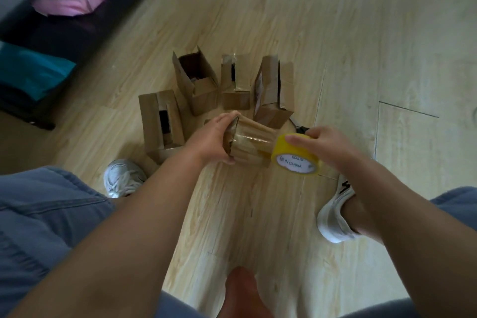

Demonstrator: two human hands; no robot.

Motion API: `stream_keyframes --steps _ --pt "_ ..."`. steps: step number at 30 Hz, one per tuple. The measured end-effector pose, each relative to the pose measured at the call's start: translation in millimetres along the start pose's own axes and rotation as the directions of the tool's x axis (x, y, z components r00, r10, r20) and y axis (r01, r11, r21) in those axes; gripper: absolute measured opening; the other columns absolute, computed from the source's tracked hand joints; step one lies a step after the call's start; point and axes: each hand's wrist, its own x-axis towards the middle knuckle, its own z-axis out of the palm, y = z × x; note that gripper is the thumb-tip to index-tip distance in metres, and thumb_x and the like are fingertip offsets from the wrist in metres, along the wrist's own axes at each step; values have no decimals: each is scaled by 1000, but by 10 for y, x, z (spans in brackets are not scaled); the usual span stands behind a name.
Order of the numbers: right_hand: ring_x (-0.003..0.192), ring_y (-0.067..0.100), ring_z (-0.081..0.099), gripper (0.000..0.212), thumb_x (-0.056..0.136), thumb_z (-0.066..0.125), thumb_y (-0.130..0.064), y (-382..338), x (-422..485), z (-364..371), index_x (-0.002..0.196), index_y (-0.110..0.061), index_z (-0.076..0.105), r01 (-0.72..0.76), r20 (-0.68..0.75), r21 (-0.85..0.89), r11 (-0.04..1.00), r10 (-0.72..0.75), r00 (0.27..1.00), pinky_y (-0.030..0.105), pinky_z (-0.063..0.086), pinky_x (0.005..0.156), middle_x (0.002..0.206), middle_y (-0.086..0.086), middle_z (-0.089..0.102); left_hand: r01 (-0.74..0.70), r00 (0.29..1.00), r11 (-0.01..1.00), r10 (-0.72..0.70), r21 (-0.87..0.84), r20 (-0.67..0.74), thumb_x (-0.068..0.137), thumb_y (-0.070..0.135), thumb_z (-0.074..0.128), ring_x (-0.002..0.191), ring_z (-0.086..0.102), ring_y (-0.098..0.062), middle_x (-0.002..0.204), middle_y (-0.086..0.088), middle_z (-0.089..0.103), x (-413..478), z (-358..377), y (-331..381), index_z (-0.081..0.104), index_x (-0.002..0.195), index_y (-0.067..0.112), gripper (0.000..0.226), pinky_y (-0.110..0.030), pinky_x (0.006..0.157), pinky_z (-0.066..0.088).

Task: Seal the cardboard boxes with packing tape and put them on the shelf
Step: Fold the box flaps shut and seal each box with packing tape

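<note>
My left hand grips the left end of a small cardboard box held above the wooden floor. A strip of clear tape runs across the box to a yellow roll of packing tape, which my right hand grips from above at the box's right end. Behind it, several more small cardboard boxes stand on the floor with flaps open: one at the left, one behind, one in the middle and one at the right.
My two white shoes rest on the floor either side of the work. A dark low shelf at the upper left holds pink and teal bags. A black object lies behind the tape roll.
</note>
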Motion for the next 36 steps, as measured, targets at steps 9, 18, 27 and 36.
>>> stream_keyframes --steps 9,18,27,36 --pt "56 9 49 50 84 67 -62 208 146 -36 74 -15 56 -1 -118 -239 971 -28 993 24 31 50 62 0 55 9 1000 990 -7 -138 10 59 20 94 139 38 -17 154 9 35 107 44 -15 23 152 42 119 -44 113 38" --pt "62 15 51 53 85 63 -66 279 310 152 77 -14 59 -31 -144 -266 964 -8 989 31 35 54 67 1 54 119 988 951 -86 -285 126 63 14 92 134 44 -18 149 8 41 209 132 -116 15 152 51 123 -42 111 41" --pt "64 9 48 51 95 51 -63 81 468 447 102 -14 63 -91 -158 -261 961 50 986 28 30 50 73 -4 53 202 976 920 -161 -336 146 66 11 88 132 46 -21 150 4 40 225 109 -231 4 151 54 127 -45 107 45" --pt "62 12 51 51 90 57 -66 47 588 448 85 -16 58 -103 -98 -225 969 83 992 29 36 54 70 0 56 314 935 547 -321 -776 153 98 60 43 146 29 -24 162 -1 26 226 221 -33 15 154 48 64 -40 115 27"
